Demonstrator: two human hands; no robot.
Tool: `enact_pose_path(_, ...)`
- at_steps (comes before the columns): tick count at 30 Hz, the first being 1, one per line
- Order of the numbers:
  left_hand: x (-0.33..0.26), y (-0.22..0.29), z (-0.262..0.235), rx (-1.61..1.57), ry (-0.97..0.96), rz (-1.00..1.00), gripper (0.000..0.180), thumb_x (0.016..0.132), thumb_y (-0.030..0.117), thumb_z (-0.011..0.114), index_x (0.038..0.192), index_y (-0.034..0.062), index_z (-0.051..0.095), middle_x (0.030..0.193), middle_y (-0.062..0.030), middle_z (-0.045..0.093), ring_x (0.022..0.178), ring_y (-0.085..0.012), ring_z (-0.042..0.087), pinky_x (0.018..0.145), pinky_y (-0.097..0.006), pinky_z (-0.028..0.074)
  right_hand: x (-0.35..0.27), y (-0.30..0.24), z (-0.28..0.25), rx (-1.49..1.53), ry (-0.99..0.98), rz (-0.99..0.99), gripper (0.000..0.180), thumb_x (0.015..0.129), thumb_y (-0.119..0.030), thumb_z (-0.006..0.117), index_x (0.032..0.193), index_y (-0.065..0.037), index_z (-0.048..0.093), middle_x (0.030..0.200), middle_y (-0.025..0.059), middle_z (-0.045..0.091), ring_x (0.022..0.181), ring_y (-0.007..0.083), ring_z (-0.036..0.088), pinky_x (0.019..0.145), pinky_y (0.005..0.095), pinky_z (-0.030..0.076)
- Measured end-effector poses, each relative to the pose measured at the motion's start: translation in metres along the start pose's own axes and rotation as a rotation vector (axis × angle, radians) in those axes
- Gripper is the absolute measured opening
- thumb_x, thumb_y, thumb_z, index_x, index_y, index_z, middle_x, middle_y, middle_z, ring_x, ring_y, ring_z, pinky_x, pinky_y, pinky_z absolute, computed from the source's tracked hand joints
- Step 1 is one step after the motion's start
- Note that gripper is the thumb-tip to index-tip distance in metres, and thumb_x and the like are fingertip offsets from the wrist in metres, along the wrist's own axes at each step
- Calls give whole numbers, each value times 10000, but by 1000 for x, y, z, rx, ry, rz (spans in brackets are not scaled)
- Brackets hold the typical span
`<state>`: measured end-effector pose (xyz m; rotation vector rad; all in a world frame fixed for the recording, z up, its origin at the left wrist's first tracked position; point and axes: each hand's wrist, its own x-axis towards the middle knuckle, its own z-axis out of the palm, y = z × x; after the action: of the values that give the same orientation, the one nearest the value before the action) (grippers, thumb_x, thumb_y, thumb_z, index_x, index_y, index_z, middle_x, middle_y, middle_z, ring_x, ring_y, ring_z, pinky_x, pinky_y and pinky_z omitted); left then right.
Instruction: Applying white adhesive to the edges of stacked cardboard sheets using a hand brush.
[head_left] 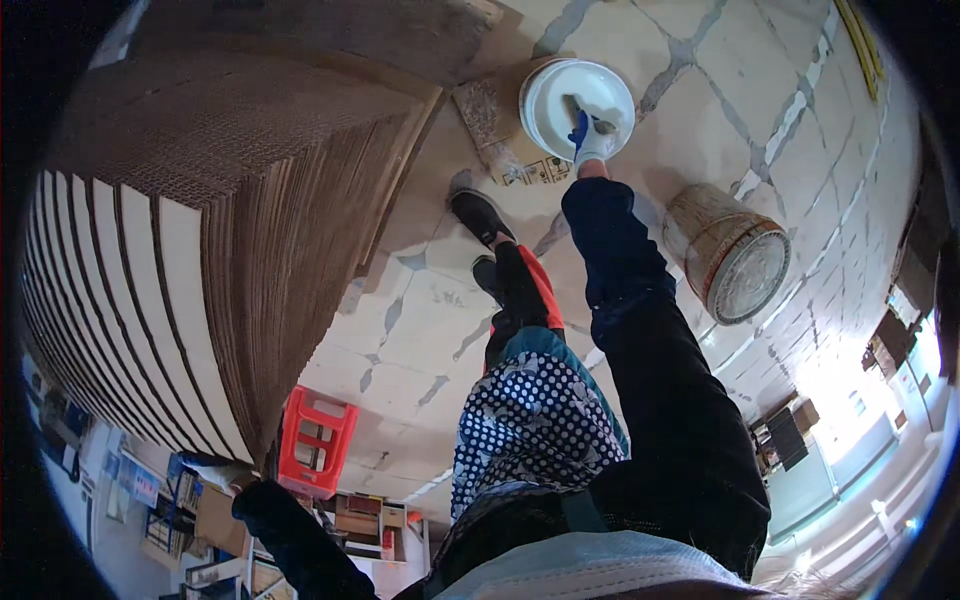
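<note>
My right hand (592, 142), in a white and blue glove, reaches forward into a round white bucket (531, 112) on the floor. Its fingers are closed around a short grey-brown brush (603, 126), which is inside the bucket's rim. What the bucket contains looks pale; its depth is hard to make out. Far to the left, my left hand (236, 476), also gloved, is beside the lower corner of a tall stack of cardboard sheets (265, 240). The fingers of that hand are mostly hidden, so whether it grips a sheet is unclear.
A flattened cardboard piece (520, 160) lies by the bucket. Right of my arm stands a stained round pail (725, 255). A red plastic stool (316, 442) is near the stack. My shoes (480, 217) are on the patched floor, between stack and pail.
</note>
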<state>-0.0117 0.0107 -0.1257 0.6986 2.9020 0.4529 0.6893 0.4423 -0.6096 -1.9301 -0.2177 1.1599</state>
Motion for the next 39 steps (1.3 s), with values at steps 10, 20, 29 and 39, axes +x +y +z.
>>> enact_pose_path(10, -9, 61, 7, 1446, -167, -40, 576, 974, 373, 316, 1429, 21, 296, 1463, -136, 343, 1334, -263, 340, 1132, -404, 230, -67, -60, -65, 311, -370, -103, 241, 868, -163, 599, 1077, -44, 591, 980, 139, 644, 861, 272, 619, 784, 364, 535)
enact_pose_path(20, 13, -11, 18, 1775, -158, 56, 588, 964, 363, 349, 1445, 40, 254, 1479, -138, 314, 1330, -261, 356, 1103, -400, 264, -136, -137, -132, -124, -221, -842, 198, 842, -152, 553, 982, -24, 610, 958, 113, 643, 900, 238, 611, 833, 364, 503)
enact_pose_path(29, 13, 6, 32, 1874, -223, 59, 570, 980, 281, 349, 1451, -3, 201, 1487, -156, 293, 1283, -274, 428, 1027, -361, 375, -141, -172, -142, -79, -262, -621, 259, 831, -293, 569, 899, -51, 630, 873, 87, 651, 772, 231, 619, 715, 418, 506)
enact_pose_path(39, 8, 9, 33, 1802, -355, -49, 542, 993, 233, 309, 1460, -1, 164, 1465, -154, 336, 1208, -210, 510, 1029, -327, 389, -104, -136, -124, 1003, -407, 620, 535, 746, -723, 527, 701, -191, 552, 586, -35, 551, 579, 152, 543, 613, 366, 439)
